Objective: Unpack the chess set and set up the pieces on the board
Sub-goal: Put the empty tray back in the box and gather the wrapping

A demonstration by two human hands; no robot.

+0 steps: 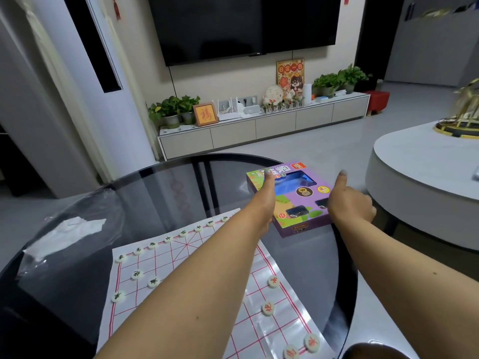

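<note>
Two hands: left hand (265, 200) and right hand (348, 203) clasp the purple cardboard chess-set box (298, 200), thumbs up
Box place: far right edge of round dark glass table (160, 182)
Board: white red-lined paper sheet (197, 288) at near edge; round cream pieces (153, 282) placed
Advice: lift level, clear of pieces
</note>
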